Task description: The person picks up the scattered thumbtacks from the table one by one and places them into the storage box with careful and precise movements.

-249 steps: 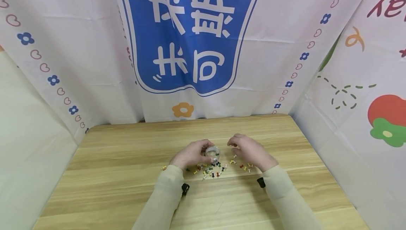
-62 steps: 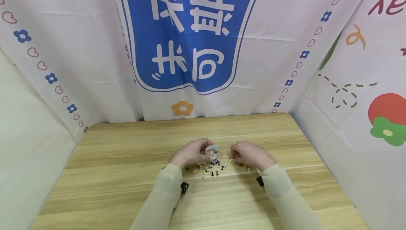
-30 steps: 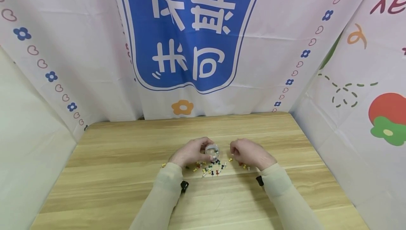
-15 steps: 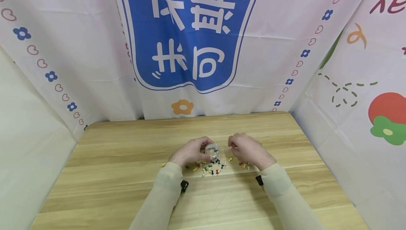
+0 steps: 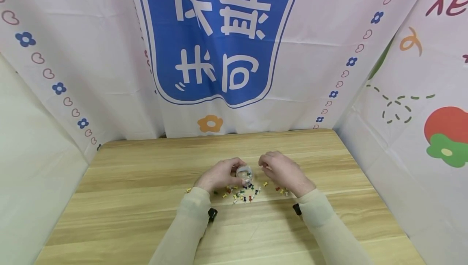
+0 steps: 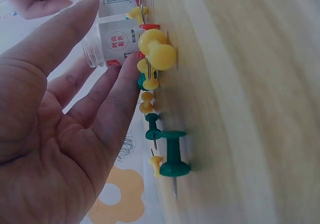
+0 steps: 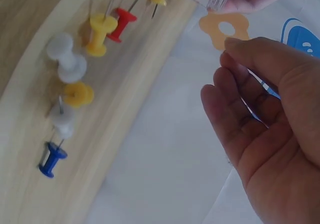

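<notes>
My left hand [image 5: 218,176] grips a small clear plastic jar [image 5: 244,175], thumb on the near side and fingers round the far side. In the left wrist view the jar [image 6: 116,39] bears a label with red print and a barcode; a few push pins show inside. My right hand [image 5: 283,172] is raised just right of the jar's mouth, thumb and index fingertip pinched together on a small whitish push pin, mostly hidden by the fingers. Loose push pins [image 5: 245,199] in yellow, red, green, white and blue lie in front of the jar.
Several more pins, including a red pin [image 7: 121,24] and a blue pin [image 7: 52,159], lie below the right hand. A lone yellow pin [image 5: 188,190] lies left of the left wrist. The wooden table [image 5: 139,216] meets a printed cloth [image 5: 175,123] behind.
My right hand has lifted from the pins on the table and moved left toward the jar. The left hand and jar stay nearly still. Fewer pins lie at the right than earlier.
</notes>
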`<state>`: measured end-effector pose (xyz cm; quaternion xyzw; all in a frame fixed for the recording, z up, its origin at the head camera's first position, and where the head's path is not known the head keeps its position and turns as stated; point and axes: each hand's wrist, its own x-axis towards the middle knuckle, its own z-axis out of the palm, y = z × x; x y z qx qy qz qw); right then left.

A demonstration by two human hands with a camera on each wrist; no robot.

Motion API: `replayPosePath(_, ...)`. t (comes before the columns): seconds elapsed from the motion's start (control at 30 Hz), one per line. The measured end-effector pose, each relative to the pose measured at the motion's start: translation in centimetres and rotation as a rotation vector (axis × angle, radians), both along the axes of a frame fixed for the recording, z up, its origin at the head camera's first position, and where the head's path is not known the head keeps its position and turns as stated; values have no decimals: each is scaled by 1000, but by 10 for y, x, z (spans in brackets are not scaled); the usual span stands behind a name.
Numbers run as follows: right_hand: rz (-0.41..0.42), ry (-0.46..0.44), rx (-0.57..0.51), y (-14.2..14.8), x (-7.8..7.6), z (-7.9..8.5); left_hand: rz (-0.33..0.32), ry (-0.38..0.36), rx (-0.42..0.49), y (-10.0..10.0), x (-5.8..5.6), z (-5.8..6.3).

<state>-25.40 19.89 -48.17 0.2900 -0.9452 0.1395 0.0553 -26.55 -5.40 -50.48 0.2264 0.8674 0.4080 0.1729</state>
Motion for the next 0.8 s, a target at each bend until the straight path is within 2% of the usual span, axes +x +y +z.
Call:
replayPosePath(0.3, 40, 59, 3, -10, 1, -4, -11, 15, -3, -1, -2, -3)
replayPosePath(0.8, 117, 82, 40, -22, 6, -13, -30, 23, -2, -1, -3, -3)
